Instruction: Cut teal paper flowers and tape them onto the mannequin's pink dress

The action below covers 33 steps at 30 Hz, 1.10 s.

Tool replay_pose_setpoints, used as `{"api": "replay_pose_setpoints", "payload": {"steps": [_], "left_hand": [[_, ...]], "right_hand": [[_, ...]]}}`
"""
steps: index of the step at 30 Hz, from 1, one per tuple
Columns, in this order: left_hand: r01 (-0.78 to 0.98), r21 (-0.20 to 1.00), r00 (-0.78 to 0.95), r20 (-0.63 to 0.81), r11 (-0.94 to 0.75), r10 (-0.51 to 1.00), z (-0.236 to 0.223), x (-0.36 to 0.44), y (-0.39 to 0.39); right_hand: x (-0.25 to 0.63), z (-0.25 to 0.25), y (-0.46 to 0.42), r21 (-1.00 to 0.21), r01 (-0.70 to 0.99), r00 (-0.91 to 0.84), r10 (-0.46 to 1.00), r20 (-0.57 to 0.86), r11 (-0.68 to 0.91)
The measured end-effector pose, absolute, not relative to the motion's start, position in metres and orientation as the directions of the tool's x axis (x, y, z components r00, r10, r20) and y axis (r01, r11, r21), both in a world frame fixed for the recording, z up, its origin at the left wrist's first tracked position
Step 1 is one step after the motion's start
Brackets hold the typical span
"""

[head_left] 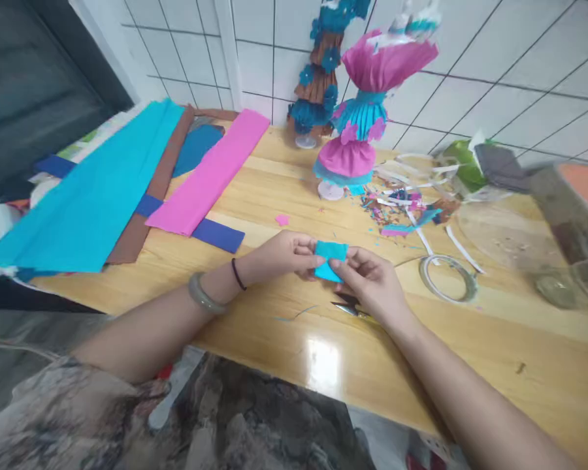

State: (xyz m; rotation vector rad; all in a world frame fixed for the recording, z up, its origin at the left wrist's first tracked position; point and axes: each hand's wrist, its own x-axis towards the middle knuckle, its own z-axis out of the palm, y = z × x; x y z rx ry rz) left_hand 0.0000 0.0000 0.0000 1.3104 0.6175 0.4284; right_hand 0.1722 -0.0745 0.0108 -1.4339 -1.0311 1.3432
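A small folded piece of turquoise crepe paper is held between both hands just above the wooden table. My left hand pinches its left edge. My right hand pinches its right side with thumb and fingers. Small scissors lie on the table under my right hand, partly hidden by it. A grey-green bangle and a black band circle my left wrist.
Long crepe sheets in turquoise, pink, brown and dark blue lie at the left. Two paper-dressed doll figures stand at the back by the tiled wall. Paper scraps, a tape roll and a clear container sit at the right.
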Motion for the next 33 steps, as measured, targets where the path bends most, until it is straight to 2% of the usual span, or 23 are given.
{"api": "replay_pose_setpoints", "payload": {"steps": [4, 11, 17, 21, 33], "left_hand": [[0.048, 0.979, 0.754, -0.165, 0.198, 0.635, 0.000, -0.001, 0.001], [-0.017, 0.980, 0.734, -0.122, 0.198, 0.668, 0.008, -0.001, -0.001], [-0.053, 0.983, 0.738, -0.081, 0.177, 0.670, 0.013, -0.003, -0.001], [-0.057, 0.989, 0.747, -0.048, 0.135, 0.663, 0.012, -0.005, 0.000], [0.012, 0.994, 0.775, -0.075, 0.105, 0.627, 0.015, -0.009, 0.001]], "right_hand": [[0.171, 0.011, -0.075, -0.969, -0.054, 0.045, 0.968, -0.245, -0.242], [0.178, 0.009, -0.076, -0.987, -0.079, -0.037, 0.990, -0.138, -0.140], [0.180, 0.007, -0.076, -0.985, -0.116, -0.076, 0.990, -0.122, -0.131], [0.180, 0.009, -0.077, -0.994, -0.059, -0.072, 0.993, -0.090, -0.094], [0.178, 0.014, -0.081, -0.996, 0.067, -0.090, 0.994, -0.060, -0.054]]}}
